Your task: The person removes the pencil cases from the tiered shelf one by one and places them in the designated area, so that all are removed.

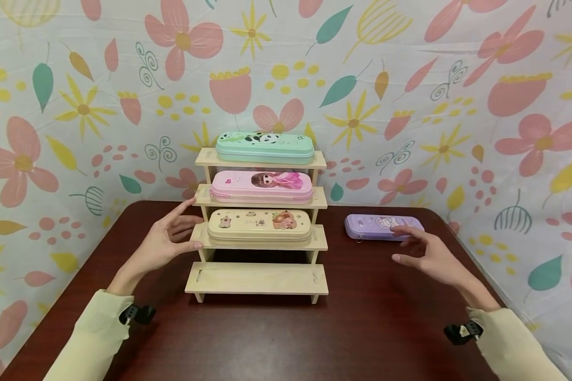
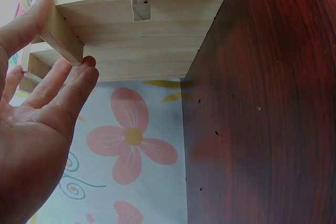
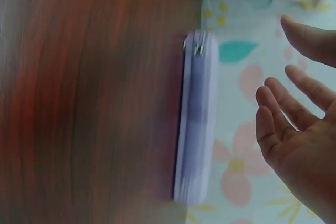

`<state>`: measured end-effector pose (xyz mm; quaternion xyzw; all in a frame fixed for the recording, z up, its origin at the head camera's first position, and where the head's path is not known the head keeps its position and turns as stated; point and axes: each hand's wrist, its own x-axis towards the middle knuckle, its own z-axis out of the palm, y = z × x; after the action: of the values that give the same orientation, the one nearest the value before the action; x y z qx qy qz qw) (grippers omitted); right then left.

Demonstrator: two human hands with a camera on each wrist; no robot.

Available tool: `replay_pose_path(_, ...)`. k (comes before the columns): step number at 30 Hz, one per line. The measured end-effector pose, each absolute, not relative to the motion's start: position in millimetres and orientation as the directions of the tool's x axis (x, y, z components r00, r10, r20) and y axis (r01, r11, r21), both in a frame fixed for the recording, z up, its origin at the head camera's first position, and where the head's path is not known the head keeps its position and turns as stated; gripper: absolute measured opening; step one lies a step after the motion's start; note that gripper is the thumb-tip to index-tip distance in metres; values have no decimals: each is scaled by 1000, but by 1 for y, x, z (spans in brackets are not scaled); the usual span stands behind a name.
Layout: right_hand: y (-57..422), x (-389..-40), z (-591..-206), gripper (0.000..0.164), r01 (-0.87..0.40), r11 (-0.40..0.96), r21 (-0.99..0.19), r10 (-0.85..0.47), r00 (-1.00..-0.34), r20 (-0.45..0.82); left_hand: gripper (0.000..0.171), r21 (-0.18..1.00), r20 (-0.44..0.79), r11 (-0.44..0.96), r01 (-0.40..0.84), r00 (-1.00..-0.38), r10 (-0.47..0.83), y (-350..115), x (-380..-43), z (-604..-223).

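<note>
A stepped wooden rack (image 1: 257, 278) stands on the table with pencil cases on its upper tiers. The mint panda case (image 1: 267, 148) lies on top, the pink case with a girl picture (image 1: 238, 185) below it, then the cream case (image 1: 248, 227). My left hand (image 1: 159, 241) holds the rack's left side, its thumb at the end of the cream case's tier (image 2: 63, 38) and other fingers behind that end. Over the right end of a purple pencil case (image 1: 367, 225) hovers my right hand (image 1: 431, 256), fingers loosely bent and apart from the case (image 3: 197, 119).
The rack's lowest tier (image 1: 286, 278) bears no case. Behind the dark red-brown table (image 1: 267, 338) hangs a flower-patterned cloth (image 1: 352, 53). Each wrist wears a black strap mount (image 1: 135, 314).
</note>
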<state>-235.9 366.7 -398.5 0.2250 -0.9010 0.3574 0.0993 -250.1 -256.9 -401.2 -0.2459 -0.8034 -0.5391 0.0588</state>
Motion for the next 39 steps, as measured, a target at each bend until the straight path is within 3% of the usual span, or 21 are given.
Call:
replay_pose_path(15,286,-219,-379,57,-561,591,-580,-411,-828,382,102,839,356,299,455,-874,330,-256,-249,-400)
replay_pose_path(23,254,-225,-377,58,-569,583,-580,-392,-822,413,102,835,365,297,464,-870,333,-256,-249,-400)
replay_pose_path(30,228,-230,-370,59,-546,547,-635,-406,-836,369,102,835,367,294,464,-870,330,-256,-249,-399)
replay_pose_path(39,195,-239,-364,69,-587,497,-639,-465,-802,375,102,841,361,286,459,-870,336,-256,-249,-400)
